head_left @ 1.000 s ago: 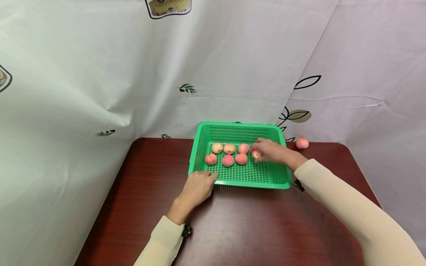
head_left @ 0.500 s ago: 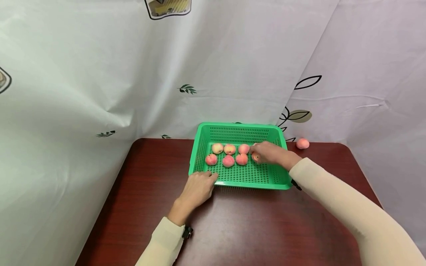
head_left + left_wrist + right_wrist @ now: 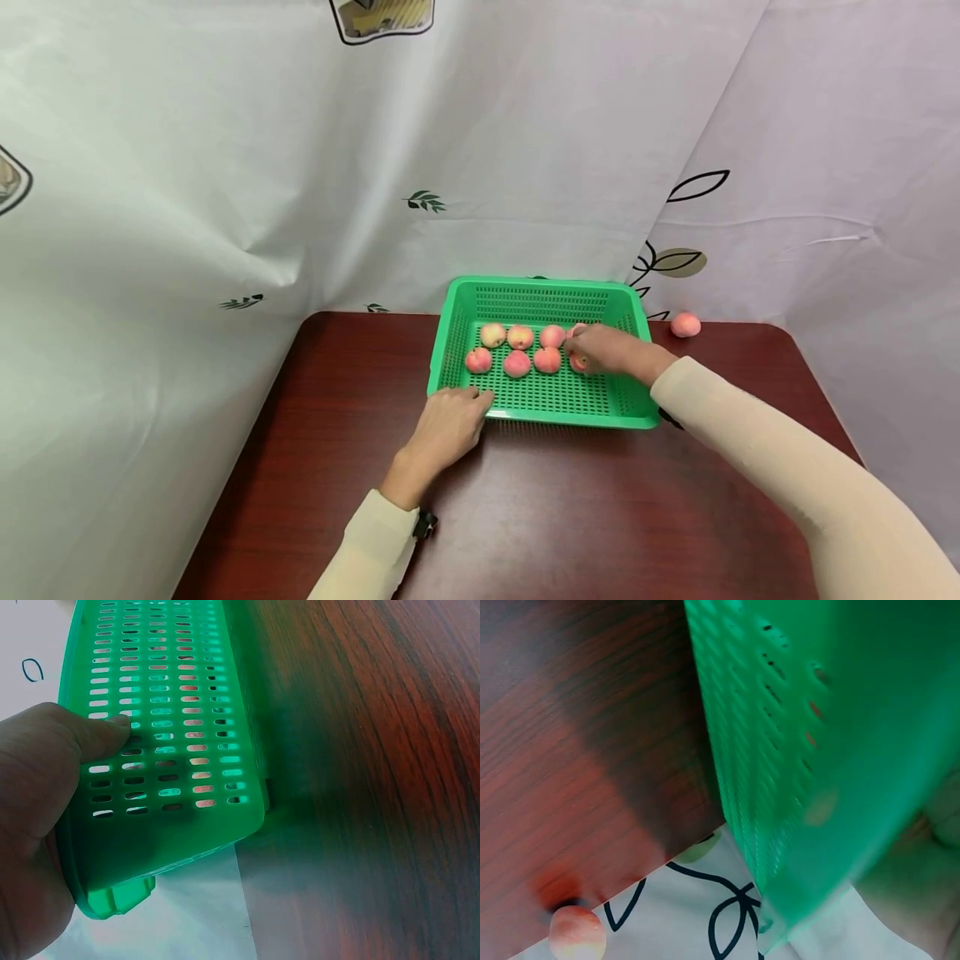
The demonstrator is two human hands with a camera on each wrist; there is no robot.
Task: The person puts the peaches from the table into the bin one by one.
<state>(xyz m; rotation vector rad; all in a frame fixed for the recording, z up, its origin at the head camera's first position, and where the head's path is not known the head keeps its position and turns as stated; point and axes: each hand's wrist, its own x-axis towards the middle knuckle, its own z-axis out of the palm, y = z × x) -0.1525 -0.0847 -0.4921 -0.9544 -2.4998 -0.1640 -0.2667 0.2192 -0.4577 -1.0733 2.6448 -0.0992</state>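
Note:
A green plastic basket with slotted walls stands on the table, several red-and-yellow peaches lying in two rows on its floor. At its near left rim, my left hand grips the basket; the left wrist view has the thumb against the outer wall. My right hand reaches inside at the right, fingers curled down over a peach at the end of the front row and partly covering it. Behind those fingers, another peach shows in the back row. The basket wall hides most of this hand in the right wrist view.
One more peach lies outside the basket, at the back right of the dark red wooden table. A pale printed sheet hangs behind the table and along both sides.
My right hand has moved its peach slightly toward the near side, and a back-row peach behind it has come into view. The left hand stays on the basket rim.

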